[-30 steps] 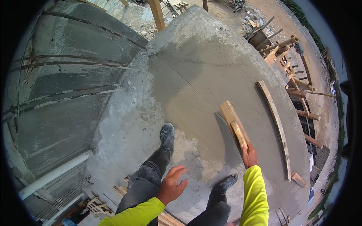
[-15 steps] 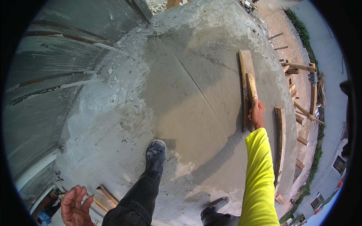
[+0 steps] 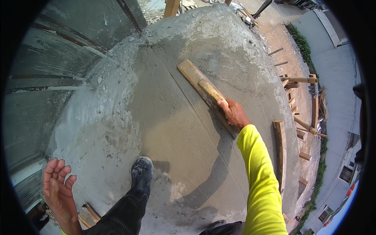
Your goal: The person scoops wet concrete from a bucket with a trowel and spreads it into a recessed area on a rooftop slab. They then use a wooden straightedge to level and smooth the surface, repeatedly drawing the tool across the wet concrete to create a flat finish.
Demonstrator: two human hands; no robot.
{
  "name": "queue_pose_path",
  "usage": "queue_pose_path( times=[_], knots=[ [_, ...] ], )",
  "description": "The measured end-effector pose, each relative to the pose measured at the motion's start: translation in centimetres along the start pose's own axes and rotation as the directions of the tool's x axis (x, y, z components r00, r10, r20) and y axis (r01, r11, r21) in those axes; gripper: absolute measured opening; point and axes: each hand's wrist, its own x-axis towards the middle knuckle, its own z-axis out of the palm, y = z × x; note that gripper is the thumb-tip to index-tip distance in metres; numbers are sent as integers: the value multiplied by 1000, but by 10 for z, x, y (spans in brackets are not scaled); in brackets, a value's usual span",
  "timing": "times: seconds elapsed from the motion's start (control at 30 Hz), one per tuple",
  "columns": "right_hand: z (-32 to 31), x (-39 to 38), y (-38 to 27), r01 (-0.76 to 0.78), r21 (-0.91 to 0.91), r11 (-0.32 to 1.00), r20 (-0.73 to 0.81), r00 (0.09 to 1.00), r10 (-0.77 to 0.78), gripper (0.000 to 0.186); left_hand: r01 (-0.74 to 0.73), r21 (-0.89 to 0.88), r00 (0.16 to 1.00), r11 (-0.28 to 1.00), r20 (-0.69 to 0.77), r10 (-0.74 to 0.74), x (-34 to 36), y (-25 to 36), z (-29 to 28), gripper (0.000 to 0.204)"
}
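My right hand [image 3: 234, 112] grips the handle of a wooden float [image 3: 192, 76], which lies at a diagonal on wet grey concrete [image 3: 168, 125] with its far end toward the upper left. A groove runs diagonally through the concrete beside it. My left hand [image 3: 58, 188] is raised at the lower left, fingers loosely curved and apart, holding nothing. My left boot [image 3: 141, 172] stands on drier concrete at the edge of the wet patch. A timber length [image 3: 280, 152] lies along the slab to the right of my yellow sleeve.
A concrete wall [image 3: 51, 58] with protruding rebar borders the upper left. Beyond the slab's right edge are bamboo poles and timber pieces [image 3: 303, 80], a dirt strip, plants [image 3: 297, 39] and a pale building [image 3: 337, 102]. Short boards [image 3: 91, 212] lie at the lower left.
My right hand has moved the float up and leftward across the concrete, turning it from near upright to diagonal. My left hand has moved leftward and rises with fingers apart.
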Motion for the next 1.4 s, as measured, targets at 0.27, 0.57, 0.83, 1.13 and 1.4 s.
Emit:
queue_pose_path(
  times=[0.27, 0.57, 0.83, 1.13, 1.4],
  knots=[
    [4, 58, -35, -33, 151, 988, -131, 990, 53, 67, 24, 88, 990, 996, -143, -11, -14, -66, -34, 48],
    [50, 30, -75, 61, -8, 998, 37, 997, -61, 76, 59, 147, 970, 987, -240, -23, -45, -86, -22, 40],
    [59, -43, -4, 60, -22, 998, 83, 995, -58, 67, -13, 105, 970, 994, -242, 38, -79, -108, -17, 43],
    [39, -157, 96, 22, 4, 1000, 121, 992, -22, 78, -74, 110, 965, 991, -242, 99, -96, -140, -37, 46],
    [31, -297, 254, 72, -60, 996, -3, 997, -72, 69, -22, 225, 972, 974, -221, 73, -69, -149, -61, 46]
  ],
)
